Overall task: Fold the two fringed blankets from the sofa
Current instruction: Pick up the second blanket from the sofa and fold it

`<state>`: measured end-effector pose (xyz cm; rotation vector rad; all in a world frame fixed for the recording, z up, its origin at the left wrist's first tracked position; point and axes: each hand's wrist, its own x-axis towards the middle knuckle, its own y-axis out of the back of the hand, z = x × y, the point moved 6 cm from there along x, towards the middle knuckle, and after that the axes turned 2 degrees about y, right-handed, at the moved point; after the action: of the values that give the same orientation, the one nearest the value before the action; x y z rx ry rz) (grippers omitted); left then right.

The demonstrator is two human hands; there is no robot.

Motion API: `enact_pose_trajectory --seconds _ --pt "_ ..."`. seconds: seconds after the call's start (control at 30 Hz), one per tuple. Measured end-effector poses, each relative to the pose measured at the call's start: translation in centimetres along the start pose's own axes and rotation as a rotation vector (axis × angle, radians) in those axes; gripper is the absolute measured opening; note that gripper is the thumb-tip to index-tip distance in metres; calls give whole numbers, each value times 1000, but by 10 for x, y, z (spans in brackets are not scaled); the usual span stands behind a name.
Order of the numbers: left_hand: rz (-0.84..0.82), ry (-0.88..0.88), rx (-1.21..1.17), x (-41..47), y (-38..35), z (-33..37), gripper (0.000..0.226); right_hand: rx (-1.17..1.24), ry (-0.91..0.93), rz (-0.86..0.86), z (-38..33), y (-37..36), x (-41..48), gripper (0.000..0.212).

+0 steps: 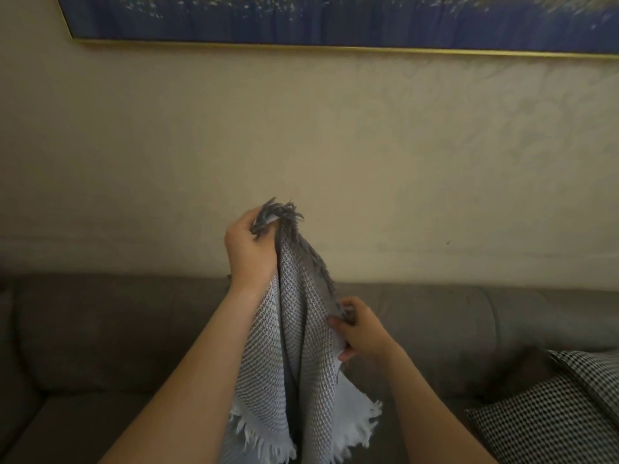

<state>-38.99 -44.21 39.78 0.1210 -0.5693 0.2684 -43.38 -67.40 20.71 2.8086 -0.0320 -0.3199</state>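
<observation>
The left hand (249, 249) has its grip closed round the bunched top of the grey waffle-weave blanket (294, 346), fingers curled over the gathered cloth so that a tuft of dark grey fringe (279, 212) sticks up above the knuckles. Lower and to the right, the right hand (360, 326) pinches the blanket's fringed side edge between thumb and fingers, its grip closed on a fold of the cloth. Held so, the blanket hangs upright in the air between the two forearms, gathered into long vertical pleats, and its pale fringe (355, 426) dangles at the bottom, in front of the sofa's seat. The brown-grey sofa (100, 329) runs across the whole width behind it, its back cushions against a cream wall (301, 145). On the sofa's right end lies a black-and-white checked cloth (552, 416), likely the second blanket, though it is cut off at the edge of view and no fringe shows. High on the wall hangs a blue painting (335, 18) in a thin gold frame.
</observation>
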Motion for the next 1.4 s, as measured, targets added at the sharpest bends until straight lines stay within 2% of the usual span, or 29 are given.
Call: enact_pose_trajectory --seconds 0.17,0.3,0.43,0.57,0.67,0.87,0.93,1.0,1.17,1.3,1.4 --pt "-46 -44 -20 2 3 10 17 116 -3 8 2 -7 6 52" --pt "-67 -57 -53 0 4 13 19 156 31 -80 -2 -16 3 47" --pt "-100 -28 -66 0 5 10 15 26 39 -63 -4 -18 2 13" --pt "-63 -7 -34 0 8 2 18 -108 30 70 -5 -5 -1 31" --pt "11 -4 37 -2 12 -5 15 -243 12 173 -5 9 2 34" --pt "155 86 140 -9 21 -23 25 -474 3 343 -3 43 7 46" --pt "174 104 199 -12 20 -28 24 -528 -36 367 4 51 8 40" --pt "194 110 223 -16 16 -32 18 -568 -86 320 13 53 10 31" --pt "267 156 219 -19 12 -37 11 -700 -141 210 33 55 4 26" --pt "273 163 192 -18 11 -39 13 -694 -188 293 45 65 -2 36" --pt "283 179 170 -22 9 -39 12 -694 -175 412 36 68 -11 34"
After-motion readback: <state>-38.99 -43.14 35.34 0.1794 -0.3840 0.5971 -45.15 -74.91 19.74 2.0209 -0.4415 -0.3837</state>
